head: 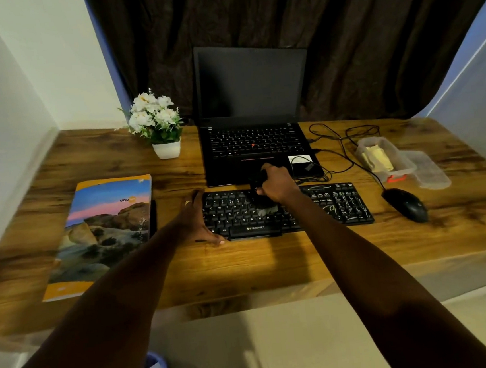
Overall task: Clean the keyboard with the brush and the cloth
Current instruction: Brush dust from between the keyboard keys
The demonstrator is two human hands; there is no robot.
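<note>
A black keyboard point(335, 204) lies across the middle of the wooden desk point(243, 261), with white scribbles on its right part. My right hand point(276, 185) grips the black handle of a brush point(263, 205), whose pale bristles touch the keys near the keyboard's middle. At the keyboard's left end my left hand point(196, 221) lies with straight fingers along that edge and the thumb at the front corner. A yellowish cloth point(378, 157) sits inside a clear plastic box at the right.
An open black laptop point(254, 117) stands behind the keyboard. A potted white flower point(157, 123) is at the back left, a colourful book point(106, 229) at the left. A black mouse point(407, 205), its cables and the clear box point(390, 154) with its lid point(430, 171) lie at the right.
</note>
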